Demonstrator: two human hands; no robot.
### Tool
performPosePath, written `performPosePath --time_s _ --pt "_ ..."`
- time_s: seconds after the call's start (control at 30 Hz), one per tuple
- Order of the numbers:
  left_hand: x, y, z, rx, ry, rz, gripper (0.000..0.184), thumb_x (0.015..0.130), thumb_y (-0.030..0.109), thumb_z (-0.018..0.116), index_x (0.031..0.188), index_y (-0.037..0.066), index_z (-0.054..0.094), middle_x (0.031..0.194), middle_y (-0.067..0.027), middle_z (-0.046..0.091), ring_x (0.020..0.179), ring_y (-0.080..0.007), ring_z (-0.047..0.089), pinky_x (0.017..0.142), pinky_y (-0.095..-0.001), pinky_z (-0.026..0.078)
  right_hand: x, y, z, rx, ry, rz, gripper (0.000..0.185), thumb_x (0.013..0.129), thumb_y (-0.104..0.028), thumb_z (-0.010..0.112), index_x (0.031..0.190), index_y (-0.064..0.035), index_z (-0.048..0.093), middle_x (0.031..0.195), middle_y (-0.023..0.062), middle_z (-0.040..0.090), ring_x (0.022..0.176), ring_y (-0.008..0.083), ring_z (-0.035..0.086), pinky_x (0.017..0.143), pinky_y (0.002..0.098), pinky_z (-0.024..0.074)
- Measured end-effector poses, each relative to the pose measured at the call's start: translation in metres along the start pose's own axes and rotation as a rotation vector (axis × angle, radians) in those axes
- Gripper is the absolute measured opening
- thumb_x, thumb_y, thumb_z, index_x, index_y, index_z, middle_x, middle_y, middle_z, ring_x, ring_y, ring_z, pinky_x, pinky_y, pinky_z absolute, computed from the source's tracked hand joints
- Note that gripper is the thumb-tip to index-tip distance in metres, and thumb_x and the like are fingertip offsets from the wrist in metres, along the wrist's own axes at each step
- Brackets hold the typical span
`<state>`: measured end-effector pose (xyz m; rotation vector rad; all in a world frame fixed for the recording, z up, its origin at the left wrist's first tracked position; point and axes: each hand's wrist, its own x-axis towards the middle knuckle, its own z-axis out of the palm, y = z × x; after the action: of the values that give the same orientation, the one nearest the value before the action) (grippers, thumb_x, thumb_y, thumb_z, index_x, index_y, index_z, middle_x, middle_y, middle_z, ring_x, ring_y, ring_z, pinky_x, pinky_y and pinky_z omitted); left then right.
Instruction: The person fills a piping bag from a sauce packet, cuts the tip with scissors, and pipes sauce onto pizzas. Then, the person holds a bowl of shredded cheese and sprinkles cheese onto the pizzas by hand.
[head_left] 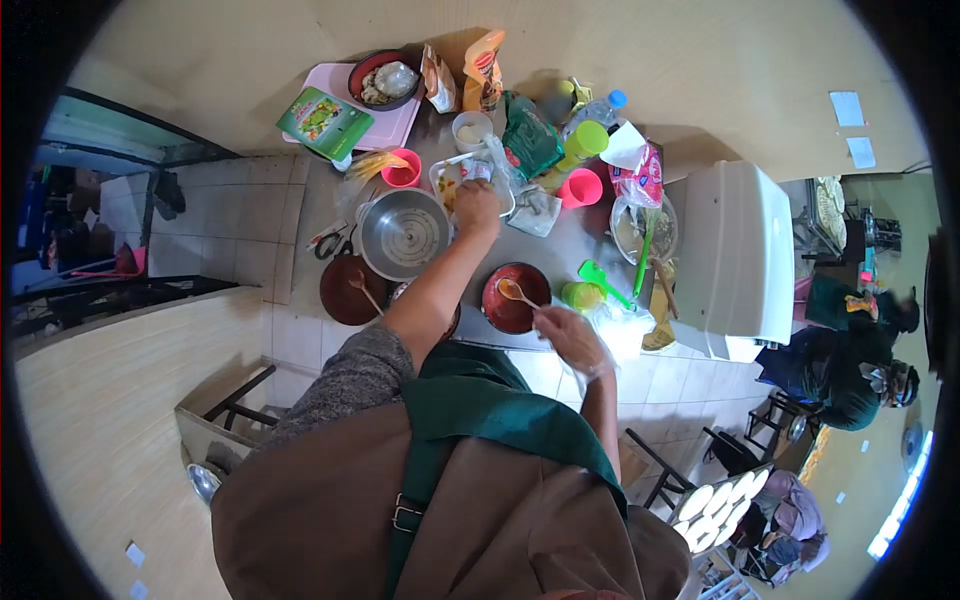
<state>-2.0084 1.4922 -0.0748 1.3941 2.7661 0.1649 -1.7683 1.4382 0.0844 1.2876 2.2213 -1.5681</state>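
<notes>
My right hand [573, 340], with thin clear plastic about the wrist, is closed on a wooden spoon [512, 290]. The spoon's bowl is over a dark red bowl [527, 318]. My left hand [477, 207] reaches across to a white tray [443, 184] holding small yellowish pieces and a packet. Its fingers are curled at the tray, and what they pinch, if anything, is hidden. Left of that arm stands a round metal pan [403, 235]. Nearer me is a brown bowl [345, 292] with another wooden spoon [365, 285] in it.
Pink cups [580, 188], a green bag [530, 135] and a water bottle [597, 112] crowd the back. Scissors [335, 242] lie at the left. A green spatula [603, 280] and a whitish bowl [640, 232] are at the right, beside a white appliance [737, 260]. Other people [845, 360] are farther right.
</notes>
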Motion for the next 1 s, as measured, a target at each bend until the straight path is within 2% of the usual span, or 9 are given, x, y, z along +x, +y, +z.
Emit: performPosePath --time_s 0.07,0.17,0.23,0.37,0.4,0.5,0.6,0.7,1.0 --pt "0.011 -0.002 -0.007 0.084 -0.109 -0.064 0.039 0.085 0.014 0.048 0.122 0.004 0.047 0.098 -0.0146 0.06 0.086 -0.0234 0.06 0.068 -0.0323 0.05 0.032 -0.018 0.005 -0.078 0.11 -0.129 0.037 0.088 -0.032 0.049 0.097 0.0021 0.061 0.088 0.0194 0.063 0.083 0.0338 0.061 0.075 0.0404 0.047" --pt "0.027 -0.008 -0.011 -0.081 -0.313 -0.184 0.037 0.087 0.013 0.044 0.122 0.001 0.044 0.099 -0.0163 0.062 0.088 -0.0264 0.063 0.07 -0.0344 0.052 0.072 -0.038 0.004 -0.169 0.169 -0.159 0.035 0.087 -0.031 0.048 0.095 -0.0001 0.063 0.092 0.021 0.062 0.087 0.036 0.06 0.077 0.0435 0.046" --pt "0.03 -0.019 -0.02 -0.269 -0.369 -0.19 0.047 0.084 0.018 0.051 0.124 -0.003 0.039 0.1 -0.0185 0.062 0.09 -0.0282 0.063 0.073 -0.0359 0.052 0.104 -0.033 0.006 -0.162 0.167 -0.129 0.035 0.086 -0.032 0.048 0.094 -0.0009 0.063 0.091 0.0212 0.063 0.086 0.0363 0.06 0.077 0.0437 0.0463" --pt "0.029 -0.043 -0.074 -0.368 -0.452 -0.154 0.077 0.071 0.03 0.069 0.126 -0.009 0.03 0.1 -0.0221 0.062 0.092 -0.0307 0.063 0.077 -0.038 0.051 0.186 0.003 0.02 -0.244 0.291 -0.084 0.028 0.084 -0.025 0.047 0.093 -0.0058 0.065 0.089 0.0193 0.063 0.084 0.0365 0.061 0.075 0.0434 0.0475" --pt "0.032 -0.054 -0.069 -0.485 -0.442 -0.206 0.092 0.059 0.037 0.077 0.124 -0.009 0.03 0.101 -0.0227 0.061 0.092 -0.0322 0.063 0.077 -0.0363 0.051 0.201 0.002 0.022 -0.353 0.332 -0.105 0.026 0.084 -0.024 0.047 0.093 -0.0074 0.066 0.088 0.0184 0.064 0.083 0.0357 0.061 0.075 0.0427 0.0481" --pt "0.038 -0.102 -0.031 -0.907 -0.373 -0.137 0.083 0.064 0.037 0.076 0.119 -0.008 0.033 0.098 -0.0176 0.062 0.084 -0.0254 0.065 0.07 -0.0328 0.051 0.239 -0.009 0.034 -0.561 0.385 -0.127 0.024 0.082 -0.021 0.048 0.093 -0.0114 0.067 0.09 0.0148 0.065 0.084 0.0325 0.063 0.074 0.042 0.0494" --pt "0.012 -0.129 -0.115 -1.28 -0.555 -0.289 0.059 0.073 0.03 0.068 0.117 0.003 0.04 0.106 -0.0091 0.059 0.085 -0.0136 0.058 0.065 -0.0265 0.045 0.27 -0.015 0.055 -0.807 0.363 -0.075 0.021 0.082 -0.022 0.049 0.09 -0.0156 0.068 0.092 0.0099 0.066 0.085 0.0277 0.065 0.072 0.042 0.0506" --pt "-0.006 -0.16 -0.131 -1.547 -0.482 -0.243 0.053 0.079 0.022 0.064 0.122 0.008 0.039 0.109 -0.0073 0.056 0.088 -0.0108 0.054 0.065 -0.024 0.042 0.282 -0.017 0.072 -1.019 0.397 -0.075 0.019 0.083 -0.023 0.049 0.085 -0.0197 0.068 0.091 0.0036 0.067 0.084 0.0221 0.066 0.066 0.0407 0.0511" --pt "-0.052 -0.207 -0.168 -1.736 -0.208 -0.196 0.055 0.078 0.011 0.063 0.126 0.008 0.035 0.108 -0.0065 0.055 0.087 -0.0104 0.053 0.066 -0.0248 0.043 0.296 0.01 0.061 -1.032 0.394 -0.186 0.019 0.082 -0.023 0.049 0.085 -0.0163 0.066 0.085 0.0076 0.067 0.079 0.0259 0.066 0.065 0.0401 0.0524"
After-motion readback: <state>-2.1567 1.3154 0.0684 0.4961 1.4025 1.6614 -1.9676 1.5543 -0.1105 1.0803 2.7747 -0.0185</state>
